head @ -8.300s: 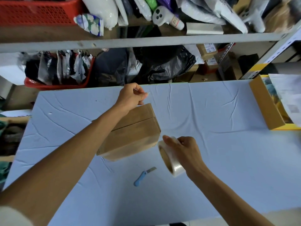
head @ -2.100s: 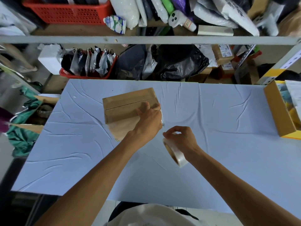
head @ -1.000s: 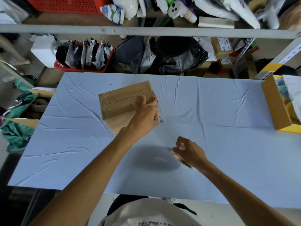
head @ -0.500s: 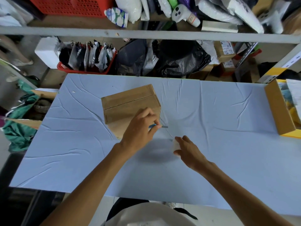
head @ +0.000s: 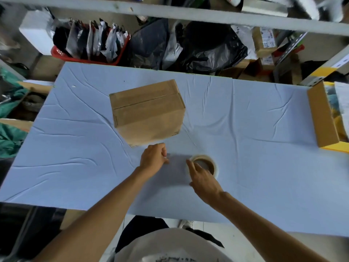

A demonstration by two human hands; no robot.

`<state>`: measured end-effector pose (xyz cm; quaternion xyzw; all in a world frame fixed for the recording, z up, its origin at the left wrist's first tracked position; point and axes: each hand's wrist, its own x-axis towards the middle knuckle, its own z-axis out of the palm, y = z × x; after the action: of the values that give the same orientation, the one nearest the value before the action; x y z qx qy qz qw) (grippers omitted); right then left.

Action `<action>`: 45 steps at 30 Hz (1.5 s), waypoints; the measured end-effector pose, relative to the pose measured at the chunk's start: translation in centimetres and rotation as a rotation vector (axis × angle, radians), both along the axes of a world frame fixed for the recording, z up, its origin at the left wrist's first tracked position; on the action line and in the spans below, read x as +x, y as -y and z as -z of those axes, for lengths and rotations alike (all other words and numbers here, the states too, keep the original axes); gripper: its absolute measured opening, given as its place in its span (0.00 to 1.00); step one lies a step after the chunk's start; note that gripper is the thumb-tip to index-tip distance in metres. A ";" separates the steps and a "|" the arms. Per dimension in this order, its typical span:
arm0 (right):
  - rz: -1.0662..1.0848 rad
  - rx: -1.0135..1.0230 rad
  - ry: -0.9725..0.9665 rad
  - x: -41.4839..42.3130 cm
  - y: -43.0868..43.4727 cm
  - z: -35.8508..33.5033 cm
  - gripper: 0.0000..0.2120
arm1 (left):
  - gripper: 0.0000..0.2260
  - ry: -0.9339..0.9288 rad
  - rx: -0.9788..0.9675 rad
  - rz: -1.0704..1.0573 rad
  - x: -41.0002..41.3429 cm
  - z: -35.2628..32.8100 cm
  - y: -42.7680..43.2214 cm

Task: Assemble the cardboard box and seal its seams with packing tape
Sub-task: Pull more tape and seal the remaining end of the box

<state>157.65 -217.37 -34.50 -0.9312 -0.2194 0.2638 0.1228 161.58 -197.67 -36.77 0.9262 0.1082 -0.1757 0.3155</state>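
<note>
Right hand (head: 203, 178) spread on the tape roll (head: 212, 164), left hand (head: 154, 157) curled, contents unclear; any uncut tape could tug my box (head: 147, 110) at 12 o'clock.

Cardboard box (head: 147, 110) on table (head: 245, 129) (mid-left), tape roll (head: 205, 164) nearer and rightward, open carton (head: 321, 118) at right edge.

A table (head: 75, 167) is covered with a creased pale blue cloth. Behind it, a grey shelf rail (head: 170, 14) is seen above a red basket (head: 60, 54) of packets, black bags (head: 211, 48) and small parcels (head: 263, 42). An open carton (head: 321, 118) is set at the table's right edge. Green fabric (head: 9, 133) is heaped at the left.
</note>
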 end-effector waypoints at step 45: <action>0.821 0.876 -0.266 13.7 -3.6 -6.2 0.27 | 0.20 0.507 0.249 0.341 9.2 -10.8 0.3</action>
<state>171.36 -213.73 -28.33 -0.7620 0.0864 0.1941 0.6117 170.81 -197.93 -26.01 0.9767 -0.1096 0.0248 0.1830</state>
